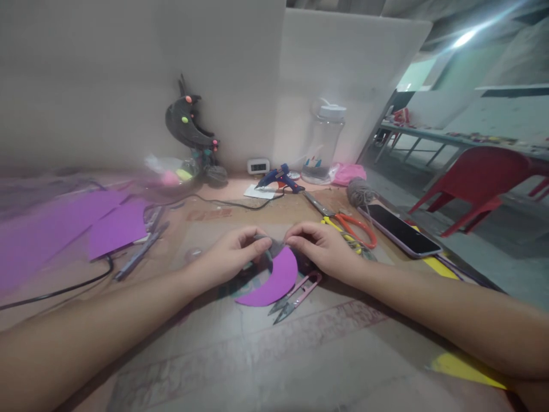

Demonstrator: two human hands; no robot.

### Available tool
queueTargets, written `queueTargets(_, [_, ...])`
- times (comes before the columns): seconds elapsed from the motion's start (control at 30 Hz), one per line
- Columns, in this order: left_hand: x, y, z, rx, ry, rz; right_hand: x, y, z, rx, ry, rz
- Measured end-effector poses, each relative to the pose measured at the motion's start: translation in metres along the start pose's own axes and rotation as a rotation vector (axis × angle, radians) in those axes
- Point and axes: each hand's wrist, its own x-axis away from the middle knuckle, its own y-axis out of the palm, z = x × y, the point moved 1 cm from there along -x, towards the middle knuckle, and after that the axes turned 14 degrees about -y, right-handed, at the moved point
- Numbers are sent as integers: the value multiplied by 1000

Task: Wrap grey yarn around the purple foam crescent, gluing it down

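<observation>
A purple crescent-shaped cutout lies over the table, its upper end covered by a grey wrap that looks like yarn. My left hand pinches this grey end between thumb and fingers. Close on the other side, my right hand is closed with thumb and forefinger together at the crescent's tip, on what looks like grey yarn; the strand itself is hardly visible. Pink-handled thread snips lie just beside the crescent's lower right edge, below my right hand.
Behind my right hand lie orange-handled scissors, a grey yarn ball and a phone. A blue glue gun, clear bottle and small clock stand farther back. Purple sheets and a black cord are left.
</observation>
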Motion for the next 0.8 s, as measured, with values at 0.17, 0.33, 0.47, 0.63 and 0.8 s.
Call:
queueTargets(0.17, [-1,0,-3,-2,12,-55,0,0,0,69,-21,-29])
queueTargets(0.33, [-1,-1,-1,-13,20,-103,-1,-1,-3,155,-67,-62])
queueTargets(0.47, [-1,0,-1,-21,25,-125,-1,0,-4,172,-95,-67])
queueTargets(0.63, [-2,-1,-3,38,25,-73,-2,1,-1,117,-30,-61])
queueTargets(0.8, [0,-1,-1,52,58,-28,-2,-1,-2,46,-46,-47])
